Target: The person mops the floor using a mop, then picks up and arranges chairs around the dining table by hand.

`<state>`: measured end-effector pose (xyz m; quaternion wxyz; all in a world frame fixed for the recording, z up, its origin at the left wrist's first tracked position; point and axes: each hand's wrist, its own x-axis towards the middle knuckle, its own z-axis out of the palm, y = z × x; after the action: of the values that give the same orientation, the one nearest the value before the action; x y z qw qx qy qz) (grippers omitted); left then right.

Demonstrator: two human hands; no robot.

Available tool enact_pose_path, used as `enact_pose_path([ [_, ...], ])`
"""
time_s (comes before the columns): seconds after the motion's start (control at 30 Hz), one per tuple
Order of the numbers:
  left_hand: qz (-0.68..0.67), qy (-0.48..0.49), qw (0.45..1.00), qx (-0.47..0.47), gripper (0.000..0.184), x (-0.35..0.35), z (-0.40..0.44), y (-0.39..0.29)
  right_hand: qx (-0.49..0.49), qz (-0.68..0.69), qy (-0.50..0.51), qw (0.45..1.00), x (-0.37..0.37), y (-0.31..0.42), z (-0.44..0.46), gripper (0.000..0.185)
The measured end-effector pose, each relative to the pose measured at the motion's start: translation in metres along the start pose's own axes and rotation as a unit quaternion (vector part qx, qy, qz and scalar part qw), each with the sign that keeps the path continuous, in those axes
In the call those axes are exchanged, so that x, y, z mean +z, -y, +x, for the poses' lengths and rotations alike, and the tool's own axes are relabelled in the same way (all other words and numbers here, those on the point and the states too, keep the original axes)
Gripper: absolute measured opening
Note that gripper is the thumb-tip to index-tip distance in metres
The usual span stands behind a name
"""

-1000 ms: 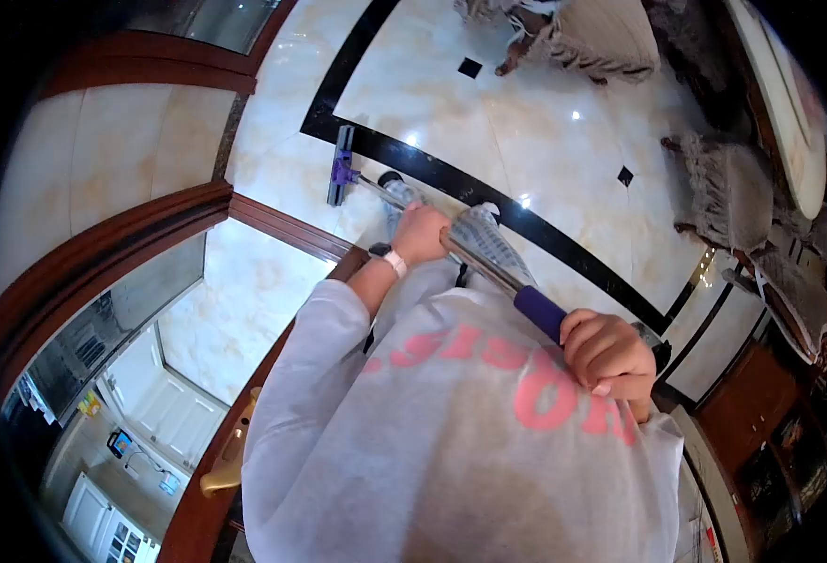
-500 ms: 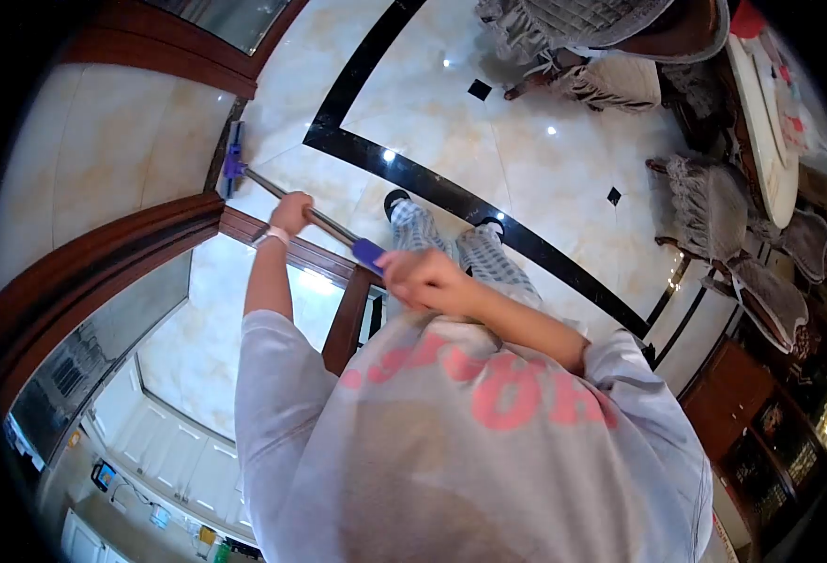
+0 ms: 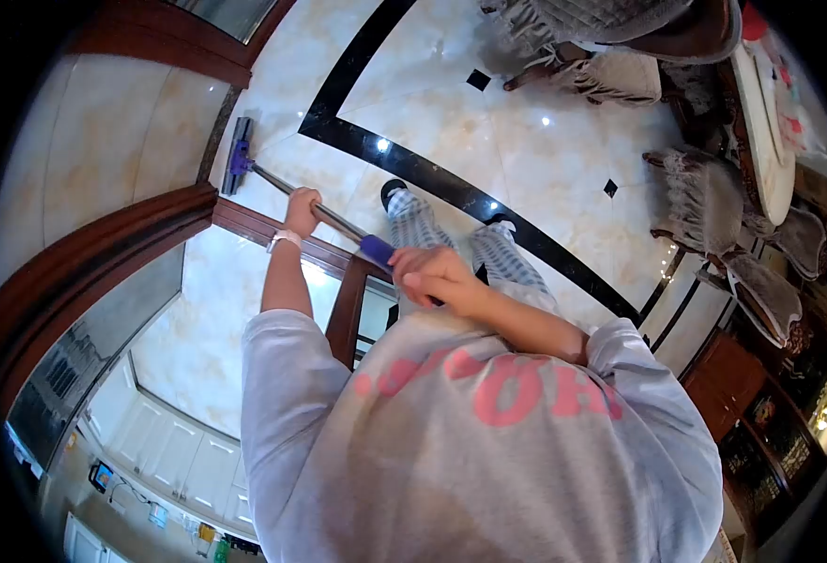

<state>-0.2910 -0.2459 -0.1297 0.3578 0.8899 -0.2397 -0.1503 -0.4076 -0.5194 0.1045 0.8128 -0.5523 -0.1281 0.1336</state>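
A mop (image 3: 338, 223) with a metal pole, a purple grip and a purple-and-dark head reaches up and left from my body. My left hand (image 3: 303, 211), with a light band on its wrist, is wrapped round the middle of the pole. Farther back, my right hand (image 3: 435, 275) is closed on the end of the purple grip, partly covering it. The mop head (image 3: 239, 158) rests on the glossy tile floor beside the dark strip at the wall's foot.
A brown wooden door frame (image 3: 104, 239) and sill stand left, with white cabinets (image 3: 174, 455) beyond. Chairs with grey covers (image 3: 709, 202) surround a table (image 3: 760, 141) at right. A black border (image 3: 404, 161) crosses the floor by my feet.
The mop head has shifted slightly right, away from the wall's foot, and its broad side shows more. Both my hands have moved a little right with the pole, still gripping it.
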Motion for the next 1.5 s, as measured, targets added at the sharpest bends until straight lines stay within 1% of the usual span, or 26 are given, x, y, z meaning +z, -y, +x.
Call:
enact_pose_path([
  [0.07,-0.009,-0.010,1.000,-0.003,0.015,0.019,0.000,-0.023,0.007,0.013,-0.001,1.000,-0.013,0.016,-0.019,0.047],
  [0.17,-0.004,0.030,0.999,-0.026,0.013,0.059,-0.004,-0.066,0.013,0.021,0.011,1.000,-0.043,0.044,-0.063,0.046],
  [0.23,0.049,0.064,0.988,-0.133,0.012,0.082,-0.010,-0.126,0.009,0.021,0.028,0.999,-0.067,0.064,-0.099,0.045],
  [0.3,0.087,0.104,0.986,-0.101,0.013,0.108,-0.013,-0.182,0.007,-0.014,0.012,1.000,-0.091,0.088,-0.143,0.044],
  [0.33,0.097,0.084,0.989,-0.073,0.012,0.125,-0.015,-0.209,0.007,-0.012,0.015,1.000,-0.105,0.099,-0.167,0.044],
  [0.37,0.096,0.082,0.989,-0.077,0.012,0.152,-0.014,-0.228,0.013,-0.022,0.015,1.000,-0.120,0.111,-0.193,0.044],
  [0.43,0.038,0.094,0.994,-0.037,0.008,0.200,-0.018,-0.271,0.032,-0.034,0.003,0.999,-0.152,0.140,-0.242,0.044],
  [0.5,0.058,0.098,0.993,-0.005,0.005,0.247,-0.017,-0.340,0.063,-0.027,-0.066,0.996,-0.181,0.175,-0.304,0.045],
  [0.53,0.040,0.115,0.992,0.017,0.006,0.273,-0.014,-0.369,0.036,-0.030,-0.139,0.989,-0.187,0.195,-0.326,0.044],
  [0.57,0.022,0.131,0.990,0.038,0.006,0.298,-0.011,-0.393,0.022,-0.028,-0.133,0.990,-0.204,0.214,-0.348,0.040],
  [0.6,-0.022,0.099,0.993,0.061,0.006,0.314,-0.006,-0.420,0.023,-0.055,-0.063,0.996,-0.228,0.233,-0.366,0.036],
  [0.67,-0.074,0.069,0.992,0.075,0.007,0.328,-0.006,-0.462,0.019,-0.068,-0.018,0.997,-0.247,0.264,-0.387,0.033],
  [0.73,-0.077,0.157,0.984,0.029,0.008,0.327,0.000,-0.482,-0.011,-0.070,0.031,0.997,-0.253,0.275,-0.389,0.029],
  [0.77,-0.076,0.155,0.985,0.026,0.008,0.324,-0.001,-0.482,-0.011,-0.067,0.034,0.997,-0.254,0.273,-0.385,0.029],
  [0.83,-0.072,0.186,0.979,0.036,0.009,0.307,-0.005,-0.471,-0.067,0.016,0.222,0.973,-0.252,0.260,-0.364,0.029],
  [0.87,-0.037,0.203,0.978,0.046,0.010,0.293,-0.005,-0.465,-0.083,0.049,0.247,0.964,-0.246,0.250,-0.356,0.030],
  [0.97,-0.046,0.208,0.975,0.060,0.011,0.248,-0.009,-0.444,-0.073,0.007,0.270,0.960,-0.209,0.257,-0.316,0.026],
  [1.07,-0.056,0.207,0.976,0.047,0.012,0.219,-0.011,-0.419,-0.099,0.013,0.258,0.961,-0.188,0.252,-0.292,0.028],
  [1.2,-0.042,0.182,0.982,0.018,0.009,0.168,-0.010,-0.367,-0.089,0.026,0.286,0.954,-0.174,0.218,-0.248,0.036],
  [1.23,-0.019,0.165,0.986,0.021,0.009,0.160,-0.012,-0.339,-0.067,-0.004,0.253,0.965,-0.167,0.208,-0.235,0.035],
  [1.27,0.002,0.149,0.989,0.024,0.009,0.151,-0.013,-0.310,-0.059,0.014,0.235,0.970,-0.160,0.190,-0.220,0.033],
  [1.33,-0.016,0.120,0.993,-0.005,0.015,0.113,-0.022,-0.273,-0.036,-0.019,0.217,0.975,-0.135,0.164,-0.184,0.028],
  [1.4,0.061,0.125,0.990,0.000,0.012,0.089,-0.029,-0.212,-0.050,-0.006,0.210,0.976,-0.112,0.128,-0.155,0.026],
  [1.43,0.060,0.151,0.986,-0.030,0.014,0.071,-0.029,-0.199,-0.051,-0.003,0.183,0.982,-0.098,0.117,-0.141,0.027],
  [1.47,0.040,0.101,0.994,-0.006,0.012,0.064,-0.034,-0.177,-0.059,0.007,0.158,0.986,-0.086,0.101,-0.130,0.029],
  [1.5,0.038,0.106,0.994,-0.005,0.012,0.058,-0.038,-0.156,-0.071,0.028,0.127,0.989,-0.077,0.079,-0.118,0.033],
])
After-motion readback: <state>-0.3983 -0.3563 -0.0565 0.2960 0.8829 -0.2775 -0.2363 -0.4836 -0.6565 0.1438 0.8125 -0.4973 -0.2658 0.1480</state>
